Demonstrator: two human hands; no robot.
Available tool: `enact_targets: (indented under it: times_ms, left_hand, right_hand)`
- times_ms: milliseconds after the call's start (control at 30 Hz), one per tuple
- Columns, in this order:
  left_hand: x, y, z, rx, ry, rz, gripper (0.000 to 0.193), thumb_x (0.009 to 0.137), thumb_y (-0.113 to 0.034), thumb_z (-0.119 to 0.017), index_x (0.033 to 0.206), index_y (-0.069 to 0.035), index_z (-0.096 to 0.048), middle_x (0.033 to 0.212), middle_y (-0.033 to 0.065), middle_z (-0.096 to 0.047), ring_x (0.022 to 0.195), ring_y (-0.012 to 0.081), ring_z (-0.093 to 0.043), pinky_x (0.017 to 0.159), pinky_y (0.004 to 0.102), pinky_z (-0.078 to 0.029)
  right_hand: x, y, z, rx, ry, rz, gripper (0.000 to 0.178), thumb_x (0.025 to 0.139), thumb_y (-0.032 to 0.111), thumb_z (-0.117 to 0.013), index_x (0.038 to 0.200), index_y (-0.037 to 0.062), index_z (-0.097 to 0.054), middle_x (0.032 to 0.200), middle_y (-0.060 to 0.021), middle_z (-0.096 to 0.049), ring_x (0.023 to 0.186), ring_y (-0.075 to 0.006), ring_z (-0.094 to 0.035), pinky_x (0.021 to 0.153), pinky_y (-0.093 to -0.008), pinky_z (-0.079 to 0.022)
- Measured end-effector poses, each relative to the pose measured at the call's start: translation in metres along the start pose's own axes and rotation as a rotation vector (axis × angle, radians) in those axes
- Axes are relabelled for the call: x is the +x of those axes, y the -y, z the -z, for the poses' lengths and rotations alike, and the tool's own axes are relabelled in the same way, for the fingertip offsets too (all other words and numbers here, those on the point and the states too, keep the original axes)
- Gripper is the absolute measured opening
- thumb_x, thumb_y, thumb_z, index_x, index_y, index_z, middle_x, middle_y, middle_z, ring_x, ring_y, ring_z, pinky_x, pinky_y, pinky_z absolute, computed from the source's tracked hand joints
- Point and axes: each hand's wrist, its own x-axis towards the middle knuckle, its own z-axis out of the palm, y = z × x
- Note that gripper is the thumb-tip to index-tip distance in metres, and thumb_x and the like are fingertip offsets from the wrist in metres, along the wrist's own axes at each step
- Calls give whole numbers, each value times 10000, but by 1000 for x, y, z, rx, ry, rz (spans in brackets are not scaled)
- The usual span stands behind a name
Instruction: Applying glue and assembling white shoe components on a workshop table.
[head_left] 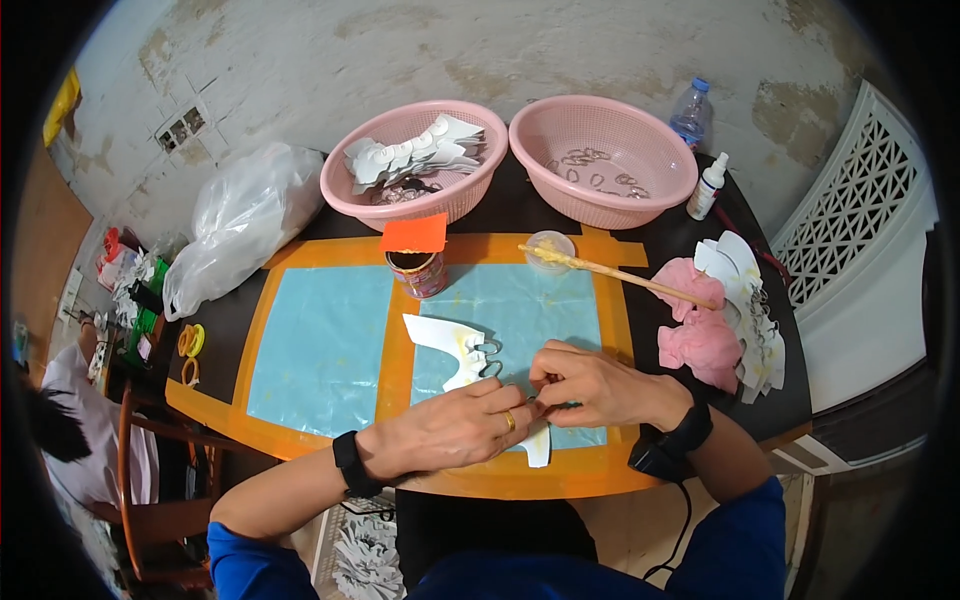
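A curved white piece (448, 342) lies on the light blue sheet (330, 350) in front of me, its lower end (538, 450) showing below my fingers. Along its inner edge sit wire loops (489, 347), with yellowish smears beside them. My left hand (460, 428) comes over the piece from the left, its fingers closed near the middle. Opposite it, my right hand (592, 388) is closed in a pinch, fingertips meeting those of the left. What lies between the fingertips is small and mostly hidden, so I cannot name it.
Beyond stand an open can (418, 275) with an orange card (413, 234), and a small tub (550, 250) with a wooden stick (620, 275) across it. Two pink baskets (345, 195) (600, 215) are behind. Right lie pink cloths (700, 345) and stacked white pieces (755, 330).
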Motion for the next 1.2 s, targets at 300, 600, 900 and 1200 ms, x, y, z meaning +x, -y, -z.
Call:
enact_targets:
  times_ms: [300,600,900,1200]
  left_hand:
    - [1,5,1,-23,28,-70,274,808,-125,-581,1065,-45,-628,965,33,-609,947,161,-564,811,274,-467]
    - [13,-26,4,-397,-134,463,277,785,-63,-736,1036,-29,-624,861,99,-643,835,291,-621,724,390,-537]
    - [30,-49,-4,-391,-205,814,161,774,-69,-739,921,-60,-674,837,97,-644,821,296,-613,719,384,-524]
    - [26,-63,-21,-295,-316,816,191,785,-33,-727,957,-35,-644,978,89,-640,897,302,-618,764,387,-525]
  right_hand:
    - [-3,-4,-2,59,-1,-42,83,749,4,-699,808,5,-639,909,-83,-508,916,-244,-539,760,-342,-474]
    - [-2,-6,-2,86,-20,-91,98,732,15,-711,785,-10,-633,902,-80,-525,917,-249,-549,790,-348,-471]
    - [-6,-9,-7,129,-98,-140,123,726,3,-723,750,-7,-603,867,-64,-539,877,-237,-553,788,-342,-457]
    - [-6,-9,-8,140,-84,-137,64,779,43,-709,819,11,-670,888,-72,-533,900,-245,-545,828,-347,-446]
